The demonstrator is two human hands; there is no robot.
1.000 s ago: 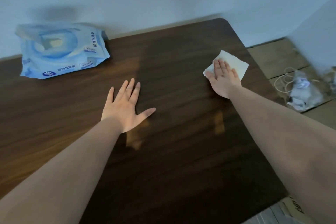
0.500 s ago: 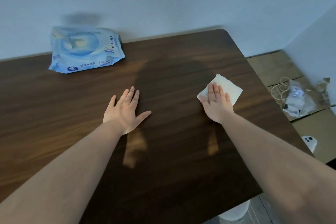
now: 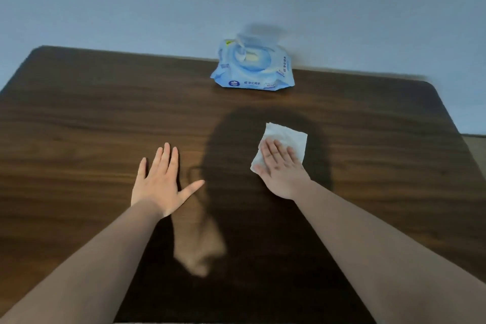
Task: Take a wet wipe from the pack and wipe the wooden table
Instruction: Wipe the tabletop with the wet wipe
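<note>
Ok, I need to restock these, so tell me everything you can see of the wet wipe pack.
The wet wipe pack is a soft, pale blue plastic pouch with white and darker blue print and a round swirl on top. Its top flap looks lifted, though that part is blurred, and the text is too small to read. It lies flat at the far edge of the wooden table, close to the wall, beyond both hands. Nothing but the table touches it.

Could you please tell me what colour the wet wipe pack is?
Light blue with white swirls, seen in the head view: the wet wipe pack.
</note>
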